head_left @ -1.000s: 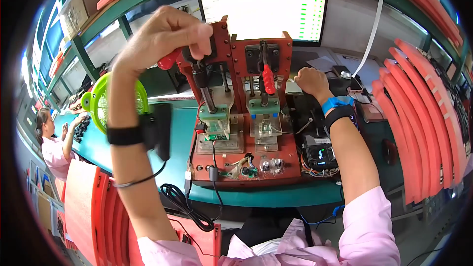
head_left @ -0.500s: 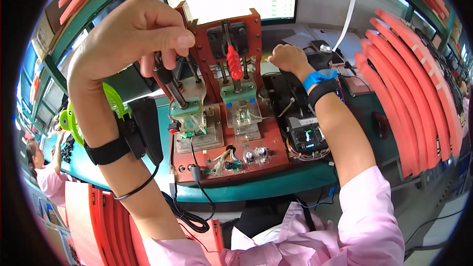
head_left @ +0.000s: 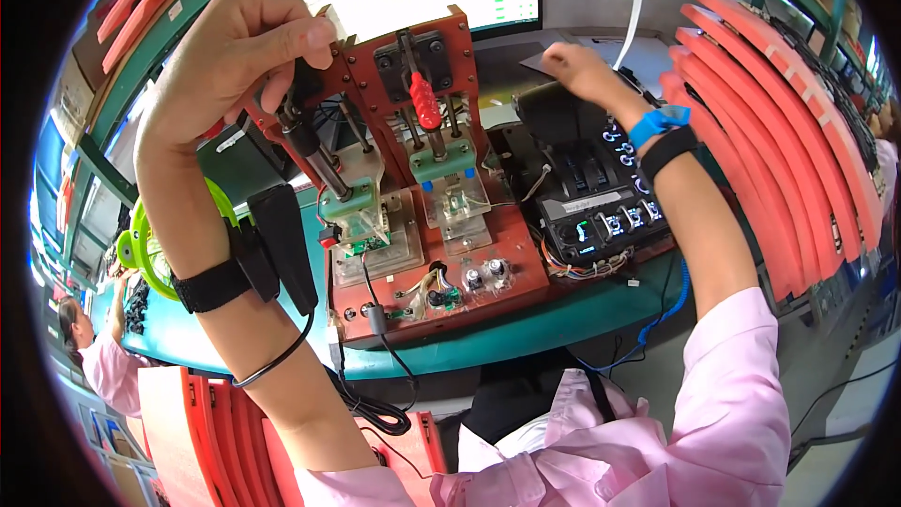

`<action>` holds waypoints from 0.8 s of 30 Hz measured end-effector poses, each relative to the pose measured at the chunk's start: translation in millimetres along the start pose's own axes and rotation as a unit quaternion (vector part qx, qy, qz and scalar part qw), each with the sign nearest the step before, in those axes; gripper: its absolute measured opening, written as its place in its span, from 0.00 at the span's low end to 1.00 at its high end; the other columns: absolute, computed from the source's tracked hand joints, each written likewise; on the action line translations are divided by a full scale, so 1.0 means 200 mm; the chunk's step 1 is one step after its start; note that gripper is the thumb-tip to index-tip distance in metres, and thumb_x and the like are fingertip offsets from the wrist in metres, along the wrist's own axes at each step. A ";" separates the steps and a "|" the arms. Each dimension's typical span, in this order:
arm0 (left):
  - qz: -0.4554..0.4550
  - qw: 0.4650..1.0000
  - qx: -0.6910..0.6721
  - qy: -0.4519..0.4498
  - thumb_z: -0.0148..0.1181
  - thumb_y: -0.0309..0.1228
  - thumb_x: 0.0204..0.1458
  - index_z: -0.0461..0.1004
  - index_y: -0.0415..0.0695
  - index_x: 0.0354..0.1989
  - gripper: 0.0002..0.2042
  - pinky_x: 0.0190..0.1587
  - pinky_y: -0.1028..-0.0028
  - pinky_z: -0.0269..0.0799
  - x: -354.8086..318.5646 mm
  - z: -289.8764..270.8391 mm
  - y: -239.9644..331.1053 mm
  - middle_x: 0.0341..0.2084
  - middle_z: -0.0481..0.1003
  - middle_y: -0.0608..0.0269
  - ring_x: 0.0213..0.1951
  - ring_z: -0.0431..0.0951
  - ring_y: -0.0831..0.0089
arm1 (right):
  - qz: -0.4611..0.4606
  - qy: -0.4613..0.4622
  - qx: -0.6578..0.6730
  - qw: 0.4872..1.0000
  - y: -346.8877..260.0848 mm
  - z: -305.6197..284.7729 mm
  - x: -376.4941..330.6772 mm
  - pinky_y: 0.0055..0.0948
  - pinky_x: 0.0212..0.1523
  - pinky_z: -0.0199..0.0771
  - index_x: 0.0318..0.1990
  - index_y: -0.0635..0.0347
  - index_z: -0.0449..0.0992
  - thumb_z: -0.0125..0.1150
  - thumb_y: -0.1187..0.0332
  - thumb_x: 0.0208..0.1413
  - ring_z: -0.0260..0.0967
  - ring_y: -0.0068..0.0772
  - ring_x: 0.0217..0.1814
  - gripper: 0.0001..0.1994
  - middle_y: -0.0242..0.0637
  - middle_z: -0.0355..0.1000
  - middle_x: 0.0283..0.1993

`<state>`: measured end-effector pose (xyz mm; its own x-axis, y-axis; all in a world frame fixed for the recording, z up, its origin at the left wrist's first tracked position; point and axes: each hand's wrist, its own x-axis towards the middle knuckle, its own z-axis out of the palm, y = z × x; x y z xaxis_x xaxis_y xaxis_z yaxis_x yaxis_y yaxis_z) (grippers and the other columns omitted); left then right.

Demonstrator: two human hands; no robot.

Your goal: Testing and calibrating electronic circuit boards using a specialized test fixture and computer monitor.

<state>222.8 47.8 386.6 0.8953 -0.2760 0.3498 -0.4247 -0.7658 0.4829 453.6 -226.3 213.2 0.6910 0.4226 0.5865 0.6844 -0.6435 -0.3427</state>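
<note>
Right hand (head_left: 584,73) has shifted away, now beyond and to the right of the red metal twin-station fixture (head_left: 516,244); its forearm uncovers more lit knobs on the black console (head_left: 605,225).

Left to right: lime-green round openwork object (head_left: 127,249) left of the fixture, near the teal bench (head_left: 507,330). Left hand (head_left: 239,56) raised over the fixture's left station, thumb and fingers curled together; cannot tell whether they grip anything. Key relation: black-and-steel cylindrical shaft (head_left: 327,169) lies below and right of those fingers, long axis slanting down to the left station's pale green plate (head_left: 361,208); left hand clearly nearer. Red dimpled handle (head_left: 425,101) hangs at the fixture's right station, untouched. Right-hand fingers bent, contents unclear. Coral-red curved trays (head_left: 751,160) stacked right of the fixture.
</note>
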 end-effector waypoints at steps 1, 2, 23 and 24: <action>0.002 1.000 -0.001 -0.003 0.54 0.42 0.45 0.71 0.39 0.20 0.16 0.06 0.89 0.44 0.00 0.00 0.01 0.08 0.66 0.70 0.07 0.60 0.91 | -0.011 0.024 0.013 1.000 0.04 -0.06 -0.01 0.31 0.31 0.64 0.32 0.62 0.69 0.50 0.63 0.47 0.67 0.39 0.31 0.11 0.43 0.69 0.28; -0.001 1.000 0.004 -0.001 0.53 0.41 0.47 0.71 0.39 0.20 0.15 0.07 0.89 0.46 -0.01 -0.01 0.03 0.10 0.66 0.69 0.08 0.60 0.90 | 0.020 0.044 0.004 0.999 0.09 -0.12 -0.03 0.30 0.31 0.64 0.31 0.63 0.69 0.50 0.63 0.47 0.67 0.38 0.30 0.11 0.43 0.69 0.28; 0.237 0.839 -0.052 0.486 0.41 0.39 0.54 0.58 0.42 0.13 0.19 0.30 0.73 0.63 -0.06 0.17 -0.16 0.09 0.59 0.64 0.21 0.66 0.72 | 0.236 -0.088 0.262 0.932 0.33 -0.16 -0.52 0.23 0.34 0.64 0.40 0.68 0.68 0.51 0.74 0.43 0.65 0.26 0.34 0.14 0.37 0.69 0.34; 0.313 0.809 -0.050 0.495 0.40 0.40 0.54 0.59 0.41 0.13 0.20 0.31 0.72 0.63 -0.08 0.29 -0.22 0.10 0.60 0.64 0.23 0.68 0.70 | 0.234 -0.083 0.265 0.932 0.32 -0.17 -0.51 0.23 0.34 0.64 0.40 0.68 0.68 0.51 0.74 0.43 0.65 0.26 0.34 0.14 0.37 0.69 0.34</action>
<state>235.0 52.9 313.6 -0.0265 0.0468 0.9986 -0.8061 -0.5917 0.0064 419.7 -332.7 155.7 0.9391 0.2961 0.1744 0.2866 -0.3947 -0.8730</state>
